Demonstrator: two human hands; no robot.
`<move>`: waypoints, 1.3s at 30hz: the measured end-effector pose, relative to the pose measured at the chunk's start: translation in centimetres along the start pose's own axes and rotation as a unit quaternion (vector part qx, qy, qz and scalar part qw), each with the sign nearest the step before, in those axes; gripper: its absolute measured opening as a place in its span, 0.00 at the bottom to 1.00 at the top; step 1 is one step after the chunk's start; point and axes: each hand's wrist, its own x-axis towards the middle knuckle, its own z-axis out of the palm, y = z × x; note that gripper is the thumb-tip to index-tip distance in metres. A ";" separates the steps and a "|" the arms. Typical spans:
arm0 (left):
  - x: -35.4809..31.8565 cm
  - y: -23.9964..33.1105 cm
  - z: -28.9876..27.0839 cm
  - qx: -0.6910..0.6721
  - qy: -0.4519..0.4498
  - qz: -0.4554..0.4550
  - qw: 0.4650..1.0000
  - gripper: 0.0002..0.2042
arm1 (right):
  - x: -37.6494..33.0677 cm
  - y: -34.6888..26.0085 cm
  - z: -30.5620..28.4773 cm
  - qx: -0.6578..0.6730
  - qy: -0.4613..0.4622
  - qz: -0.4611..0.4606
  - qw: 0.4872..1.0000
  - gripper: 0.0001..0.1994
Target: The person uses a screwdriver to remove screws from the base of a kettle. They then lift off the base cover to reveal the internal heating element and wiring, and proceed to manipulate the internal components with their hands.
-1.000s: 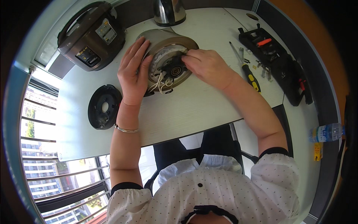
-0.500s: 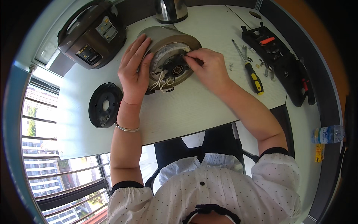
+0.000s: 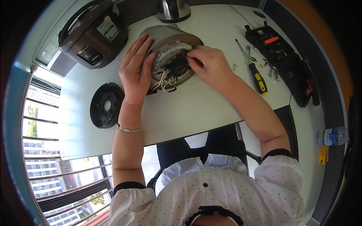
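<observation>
Since the tipped round grey metal vessel (image 3: 167, 56), toward the white worktop's (image 3: 188, 118) far edge, is probably stiff but slick, the spread left hand (image 3: 135, 73) sensibly braces its rim (image 3: 181, 38) while the right hand (image 3: 212, 67), fingertips bunched, hides any hold.

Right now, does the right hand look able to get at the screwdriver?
Probably yes: the screwdriver lies uncovered to the right of the right hand, nothing tall between, though its fingers are at the appliance.
</observation>
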 end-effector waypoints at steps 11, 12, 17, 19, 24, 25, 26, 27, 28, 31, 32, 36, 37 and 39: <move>0.0 0.0 0.0 -0.021 -0.001 -0.018 1.000 0.14 | -0.2 0.1 -0.4 -0.015 0.039 0.015 0.999 0.03; 0.0 0.0 0.0 -0.020 -0.001 -0.017 1.000 0.14 | -0.3 0.1 -0.3 -0.022 0.041 0.020 0.999 0.03; -0.1 0.0 0.0 -0.017 -0.001 -0.017 1.000 0.14 | -0.5 -0.3 0.0 -0.060 0.046 0.022 0.997 0.03; -0.1 0.0 0.0 -0.018 0.000 -0.017 1.000 0.14 | -0.6 -0.5 0.1 -0.065 0.047 0.025 0.997 0.03; -0.1 0.0 0.1 -0.007 0.002 -0.014 1.000 0.14 | -0.7 -0.8 0.4 -0.061 0.038 0.052 0.996 0.04; -0.1 0.0 0.1 -0.006 0.002 -0.015 1.000 0.14 | -0.7 -0.8 0.5 -0.055 0.040 0.056 0.996 0.04; -0.1 0.1 0.1 -0.006 0.003 -0.013 1.000 0.14 | -0.8 -0.7 0.6 -0.049 0.041 0.060 0.996 0.05; -0.1 0.0 0.1 -0.005 0.004 -0.011 1.000 0.14 | -0.8 -0.7 0.7 -0.044 0.043 0.065 0.996 0.05; -0.1 0.0 0.0 -0.005 0.004 -0.009 1.000 0.14 | -0.7 -0.8 0.7 -0.031 0.046 0.078 0.995 0.05; -0.1 0.0 0.0 0.001 0.005 -0.002 1.000 0.14 | -0.7 -1.3 0.7 -0.001 0.059 0.113 0.992 0.05; -0.1 0.0 0.0 0.000 0.006 -0.001 1.000 0.14 | -0.7 -1.3 0.8 0.004 0.063 0.121 0.991 0.05; 0.0 0.0 0.0 -0.009 0.008 0.007 1.000 0.13 | -0.7 -1.6 1.0 0.037 0.069 0.177 0.981 0.05; 0.0 0.0 0.0 -0.013 0.009 0.009 1.000 0.13 | -0.7 -1.7 1.0 0.049 0.066 0.191 0.978 0.05; 0.0 -0.1 0.0 -0.007 0.011 0.009 1.000 0.13 | -0.6 -1.8 0.9 0.071 0.060 0.217 0.972 0.05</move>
